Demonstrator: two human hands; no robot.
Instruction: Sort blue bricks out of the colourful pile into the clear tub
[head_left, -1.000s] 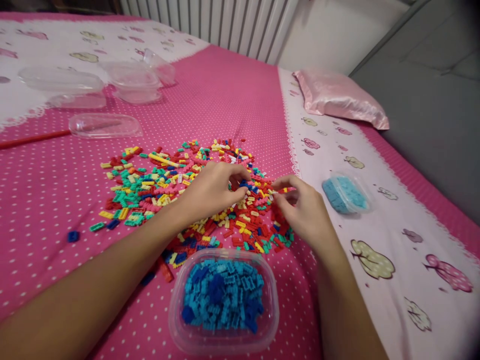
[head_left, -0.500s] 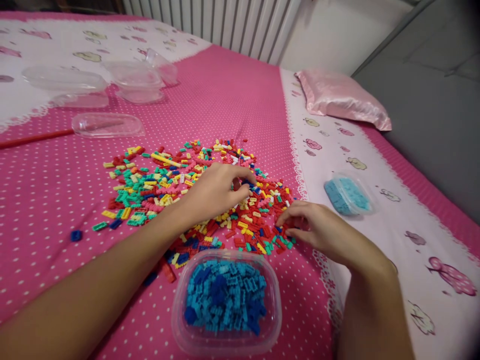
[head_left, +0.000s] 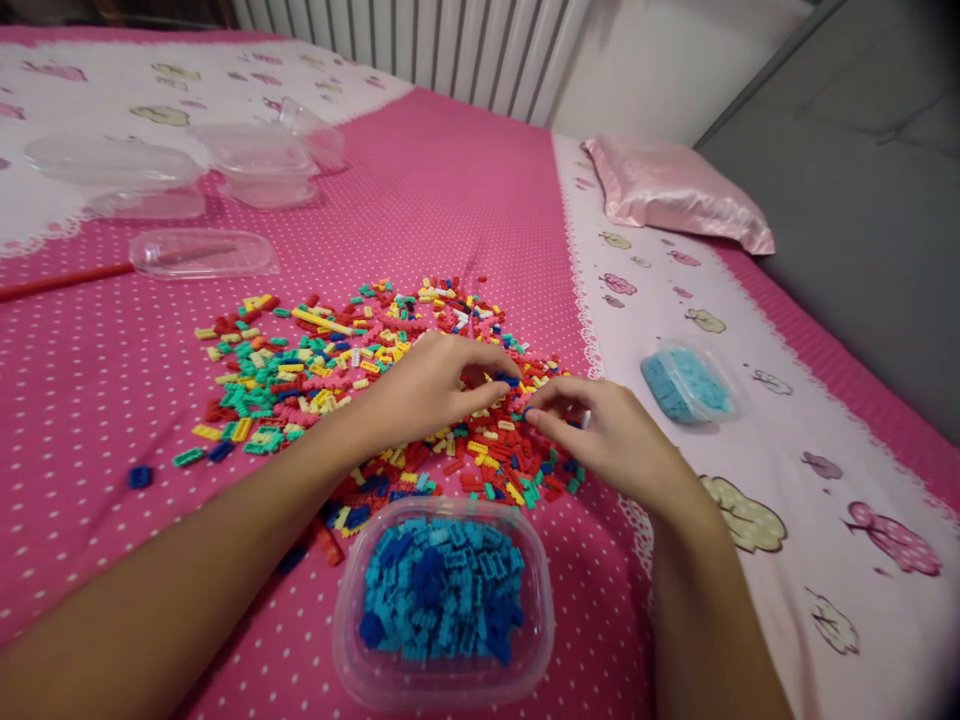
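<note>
The right hand [head_left: 611, 430] has moved in closer to the left hand [head_left: 431, 390].

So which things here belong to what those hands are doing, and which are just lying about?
Likely in use:
left hand
right hand
loose mixed bricks
near tub of blue bricks
right tub of light-blue pieces, perhaps

Likely just lying about:
pink pillow
red rod
clear containers

Back: white barred radiator [head_left: 435, 50] | beside it: pale wall [head_left: 660, 75] | right: grey panel [head_left: 847, 190] | below: pink dotted bedspread [head_left: 480, 190]
</note>
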